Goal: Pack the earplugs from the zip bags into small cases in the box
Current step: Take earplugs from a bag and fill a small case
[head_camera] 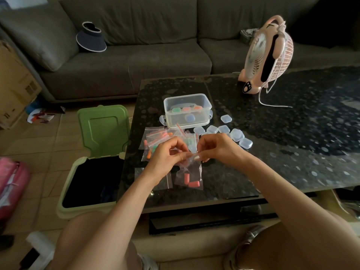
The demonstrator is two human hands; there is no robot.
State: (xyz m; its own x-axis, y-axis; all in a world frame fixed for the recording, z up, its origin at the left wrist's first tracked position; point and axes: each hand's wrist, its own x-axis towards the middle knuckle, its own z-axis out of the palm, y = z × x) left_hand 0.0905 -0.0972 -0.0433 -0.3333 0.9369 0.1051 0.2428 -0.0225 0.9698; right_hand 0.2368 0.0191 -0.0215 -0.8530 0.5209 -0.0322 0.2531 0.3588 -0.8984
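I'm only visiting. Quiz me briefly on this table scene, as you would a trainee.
1. True or false: the left hand and right hand both pinch the top of a zip bag holding earplugs.
2. The empty clear cases lie: A on the table, right of the box; B inside the box; C in the zip bag.
3. Fill in: the fan is coloured ____.
Key: 1 true; 2 A; 3 pink.
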